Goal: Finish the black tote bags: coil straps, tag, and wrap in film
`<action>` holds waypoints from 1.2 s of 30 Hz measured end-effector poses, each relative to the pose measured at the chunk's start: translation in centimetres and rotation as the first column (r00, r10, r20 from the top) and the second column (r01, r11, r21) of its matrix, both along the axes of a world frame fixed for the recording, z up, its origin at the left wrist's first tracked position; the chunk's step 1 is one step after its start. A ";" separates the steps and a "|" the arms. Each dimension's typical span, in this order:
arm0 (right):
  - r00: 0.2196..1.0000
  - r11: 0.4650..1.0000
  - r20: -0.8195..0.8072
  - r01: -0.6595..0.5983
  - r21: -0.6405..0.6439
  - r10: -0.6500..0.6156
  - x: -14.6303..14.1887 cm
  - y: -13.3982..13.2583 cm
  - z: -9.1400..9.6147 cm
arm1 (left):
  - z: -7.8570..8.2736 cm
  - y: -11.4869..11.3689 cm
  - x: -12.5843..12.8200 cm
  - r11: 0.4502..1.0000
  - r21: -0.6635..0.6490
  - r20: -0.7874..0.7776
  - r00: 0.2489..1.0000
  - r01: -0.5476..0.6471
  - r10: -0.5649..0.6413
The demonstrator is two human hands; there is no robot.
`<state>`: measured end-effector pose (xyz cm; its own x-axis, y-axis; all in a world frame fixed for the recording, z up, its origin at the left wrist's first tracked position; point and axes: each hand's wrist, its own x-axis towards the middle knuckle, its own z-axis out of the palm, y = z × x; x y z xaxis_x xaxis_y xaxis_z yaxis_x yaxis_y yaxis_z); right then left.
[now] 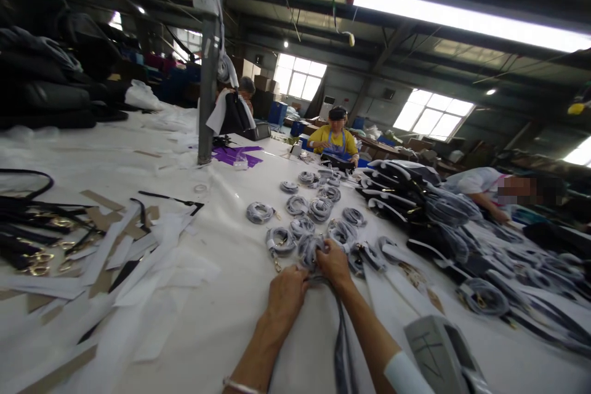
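Observation:
Both hands work at a grey, plastic-wrapped strap (341,338), partly wound into a coil at its far end. My left hand (287,289) is closed at the coil's near left side, its fingertips pinching the strap. My right hand (333,261) is closed on the coil's right edge, fingers bent over it. The strap's loose length runs down between my forearms toward me. Just beyond my hands lie several finished coils, among them one coil (281,240) with a gold clasp (277,266) and another coil (342,233).
A grey tape dispenser (443,351) stands at the near right. Black bags (397,197) with white padding are heaped at right. Paper strips (120,246) and black straps with gold clasps (39,258) lie at left. A metal post (209,86) rises from the table; co-workers sit beyond.

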<state>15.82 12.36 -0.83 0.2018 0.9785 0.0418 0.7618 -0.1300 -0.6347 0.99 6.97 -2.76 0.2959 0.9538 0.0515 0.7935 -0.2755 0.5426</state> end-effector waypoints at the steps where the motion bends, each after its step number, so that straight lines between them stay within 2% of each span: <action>1: 0.998 1.000 -0.062 -0.007 0.009 0.008 0.5 -0.5 0.5 | 0.1 -0.1 0.0 1.000 -0.009 -0.011 1.000 -0.008 0.008; 4: 0.973 0.998 -0.223 -0.063 0.020 0.065 1.6 -2.5 2.4 | 0.4 -0.1 0.0 0.999 -0.044 -0.023 0.999 -0.027 0.026; 7: 0.913 0.971 -0.357 -0.231 -0.057 0.197 1.6 -5.1 4.0 | 0.5 0.0 0.0 0.996 -0.085 -0.014 0.999 -0.032 0.031; 9: 0.863 0.903 -0.412 -0.390 -0.180 0.291 0.9 -6.8 4.4 | 0.6 0.1 -0.2 0.994 -0.107 -0.011 1.000 -0.024 0.023; 11: 0.886 0.828 -0.309 -0.443 -0.344 0.346 0.3 -7.9 4.2 | 0.6 0.2 -0.4 0.993 -0.122 -0.008 1.000 -0.004 0.003; 12: 0.915 0.815 -0.195 -0.403 -0.416 0.353 0.0 -8.1 3.9 | 0.6 0.2 -0.5 0.992 -0.125 -0.005 1.000 0.006 -0.006; 14: 0.940 0.834 0.057 -0.270 -0.481 0.337 -0.2 -8.3 3.3 | 0.6 0.2 -0.7 0.993 -0.119 0.010 1.000 0.014 -0.013; 16: 0.925 0.876 0.233 -0.170 -0.451 0.300 -0.1 -8.2 3.0 | 0.4 0.2 -0.7 0.994 -0.110 0.028 1.000 0.000 0.003; 18: 0.902 0.903 0.330 -0.127 -0.411 0.277 0.1 -8.2 3.0 | 0.2 0.2 -0.7 0.994 -0.109 0.042 0.999 -0.016 0.021; 20: 0.855 0.934 0.435 -0.142 -0.328 0.283 0.0 -8.3 3.3 | 0.0 0.2 -0.7 0.993 -0.114 0.048 0.999 -0.021 0.027; 23: 0.747 0.946 0.587 -0.303 -0.118 0.312 -0.5 -8.3 3.6 | 0.0 0.2 -0.6 0.992 -0.122 0.048 0.998 -0.025 0.031; 25: 0.711 0.907 0.611 -0.421 -0.025 0.346 -0.8 -7.9 3.4 | 0.1 0.1 -0.6 0.992 -0.121 0.052 0.998 -0.028 0.035; 27: 0.735 0.884 0.546 -0.468 -0.020 0.402 -0.9 -7.4 3.0 | 0.3 0.1 -0.6 0.993 -0.116 0.063 0.997 -0.026 0.034; 28: 0.763 0.890 0.501 -0.454 -0.036 0.409 -0.8 -7.2 2.7 | 0.3 0.1 -0.7 0.993 -0.113 0.070 0.997 -0.026 0.034; 31: 0.847 0.953 0.440 -0.293 -0.080 0.297 -0.2 -6.9 2.4 | 0.3 0.1 -0.8 0.993 -0.111 0.088 0.995 -0.031 0.041; 33: 0.884 0.975 0.413 -0.177 -0.135 0.218 0.4 -7.3 2.7 | 0.1 0.2 -0.8 0.993 -0.114 0.099 0.994 -0.032 0.043; 36: 0.903 0.925 0.347 -0.122 -0.361 0.255 1.2 -8.5 3.8 | -0.1 0.3 -0.7 0.992 -0.118 0.103 0.993 -0.037 0.049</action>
